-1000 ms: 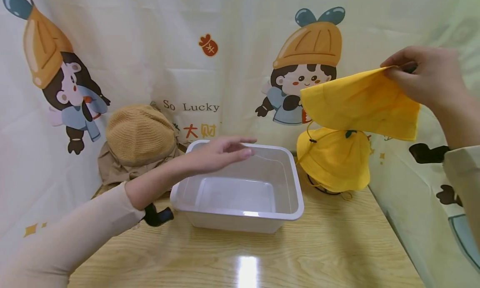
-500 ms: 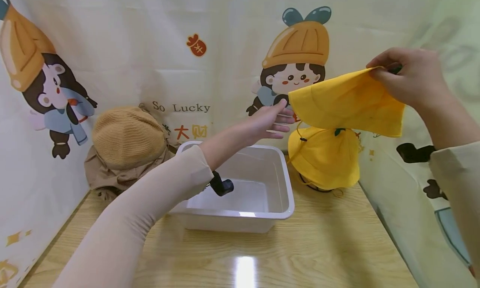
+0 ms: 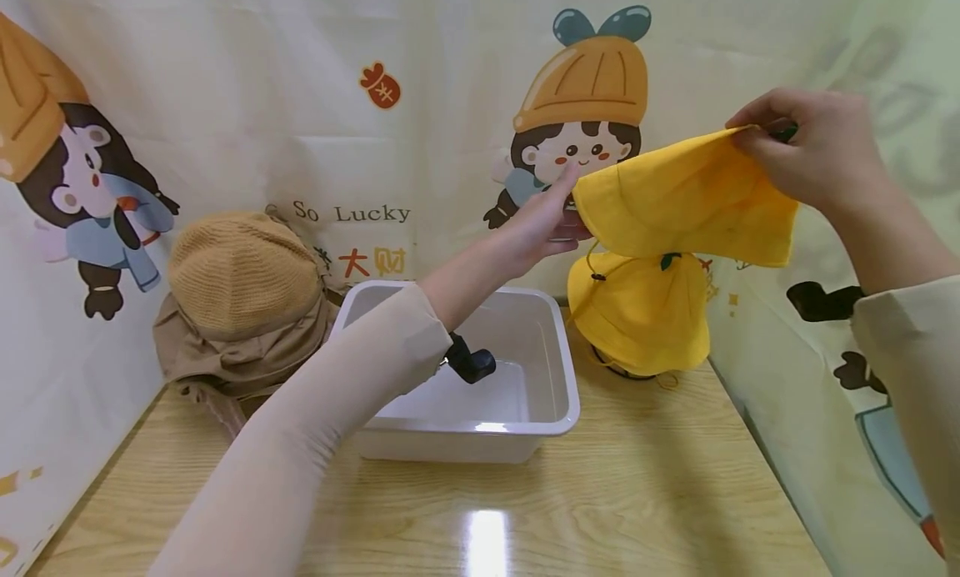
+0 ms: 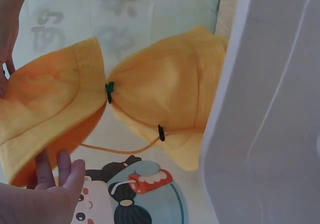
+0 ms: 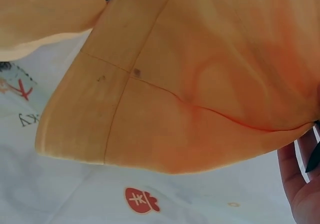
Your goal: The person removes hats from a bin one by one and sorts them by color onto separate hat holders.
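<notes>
My right hand (image 3: 821, 148) pinches a yellow bucket hat (image 3: 686, 198) at the top of its crown, holding it up on the right. A bit of green shows by those fingers. At the hat's left end, my left hand (image 3: 543, 223) reaches the brim; in the left wrist view its fingers (image 4: 45, 171) extend under the brim edge without curling round it. Below hangs a second yellow hat (image 3: 641, 314) with a green leaf-like tip, sitting on a dark stand mostly hidden beneath it. A yellow cord with a black toggle (image 4: 161, 132) runs between the two hats.
A white plastic bin (image 3: 450, 448) stands mid-table, partly behind my left forearm. At the left, a tan knitted hat (image 3: 240, 277) rests over a brown cloth hat (image 3: 225, 360). The wooden table (image 3: 600, 510) meets printed curtains at the back and sides.
My left hand has moved from above the bin up and right to the brim of the raised yellow hat. The right hand keeps its hold on the crown; the view has turned slightly right.
</notes>
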Demonstrator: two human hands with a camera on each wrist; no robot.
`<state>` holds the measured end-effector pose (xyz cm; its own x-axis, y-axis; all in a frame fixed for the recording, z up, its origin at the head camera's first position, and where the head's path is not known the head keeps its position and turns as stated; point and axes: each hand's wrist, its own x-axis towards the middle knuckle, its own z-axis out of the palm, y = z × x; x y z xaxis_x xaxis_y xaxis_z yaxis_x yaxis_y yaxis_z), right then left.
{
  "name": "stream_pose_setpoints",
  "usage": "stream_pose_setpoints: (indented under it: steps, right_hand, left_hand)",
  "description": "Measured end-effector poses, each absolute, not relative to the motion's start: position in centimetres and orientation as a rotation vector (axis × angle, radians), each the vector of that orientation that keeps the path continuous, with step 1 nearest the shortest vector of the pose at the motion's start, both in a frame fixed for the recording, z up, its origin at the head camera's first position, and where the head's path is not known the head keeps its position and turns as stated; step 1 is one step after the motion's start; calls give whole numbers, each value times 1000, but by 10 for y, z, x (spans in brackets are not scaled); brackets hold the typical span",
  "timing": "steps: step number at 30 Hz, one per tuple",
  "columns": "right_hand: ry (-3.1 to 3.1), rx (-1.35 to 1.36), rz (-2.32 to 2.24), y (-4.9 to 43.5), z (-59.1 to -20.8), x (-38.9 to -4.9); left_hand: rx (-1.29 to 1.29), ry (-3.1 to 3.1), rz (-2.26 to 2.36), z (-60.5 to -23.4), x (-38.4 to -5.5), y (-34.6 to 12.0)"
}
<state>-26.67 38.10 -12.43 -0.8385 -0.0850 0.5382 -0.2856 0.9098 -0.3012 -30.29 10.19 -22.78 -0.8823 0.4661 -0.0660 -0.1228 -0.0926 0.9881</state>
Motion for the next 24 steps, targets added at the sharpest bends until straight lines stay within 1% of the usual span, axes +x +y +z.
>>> stream_pose_setpoints:
  steps: [4, 13, 16, 20, 24]
  right_hand:
    - [-2517, 264, 528, 382, -124, -266]
    - [-2373, 317, 639, 381, -122, -270]
    - [-2366, 346, 590, 380, -123, -271]
    - [-2437, 379, 502, 380, -133, -272]
    - [-2520, 376, 469, 382, -143, -273]
  left_hand:
    - [376, 1727, 2087, -228, -304, 111]
    - [478, 1423, 2247, -232, -305, 126]
    - [429, 1413, 2254, -239, -306, 130]
    - [289, 1461, 2206, -253, -307, 133]
    - [253, 1496, 2174, -266, -310, 132]
